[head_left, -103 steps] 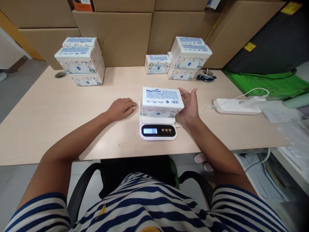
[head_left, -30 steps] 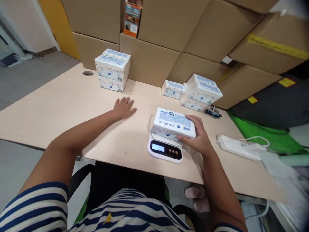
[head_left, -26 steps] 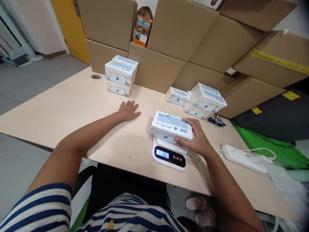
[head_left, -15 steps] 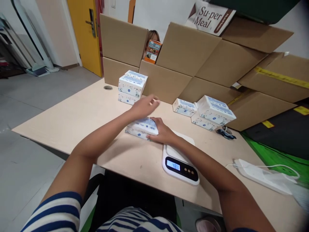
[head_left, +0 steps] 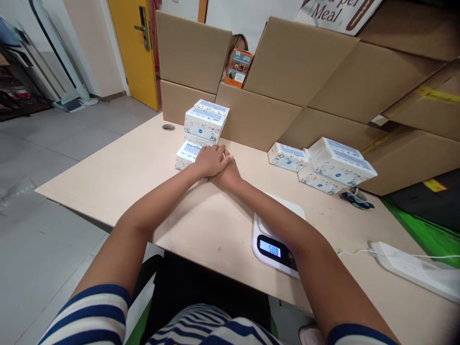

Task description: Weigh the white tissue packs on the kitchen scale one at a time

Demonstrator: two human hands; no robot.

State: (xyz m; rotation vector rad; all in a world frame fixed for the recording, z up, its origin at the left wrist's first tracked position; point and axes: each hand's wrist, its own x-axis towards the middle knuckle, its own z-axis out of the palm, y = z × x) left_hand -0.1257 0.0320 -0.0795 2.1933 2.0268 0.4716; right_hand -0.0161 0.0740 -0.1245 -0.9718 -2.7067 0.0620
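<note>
A white tissue pack (head_left: 187, 153) with blue print lies on the beige table (head_left: 118, 167), just in front of a stack of like packs (head_left: 204, 122). My left hand (head_left: 212, 160) rests on the pack's right end with its fingers together. It covers the fingers of my right hand (head_left: 230, 177), which reaches in from the right against the same pack. My right forearm crosses above a white kitchen scale (head_left: 285, 211). The scale's lit display (head_left: 274, 249) shows digits and its platform is bare.
Three more tissue packs (head_left: 338, 160) sit at the back right beside a small dark object (head_left: 354, 200). A white power strip (head_left: 409, 270) with a cable lies at the right. Cardboard boxes (head_left: 258, 115) wall the table's far side; a person's head (head_left: 237, 43) and an orange carton (head_left: 239, 67) show behind them.
My right hand lifted the pack off the scale and carried it left to the table by the stack. My left hand rose and came down on it. The view swung left.
</note>
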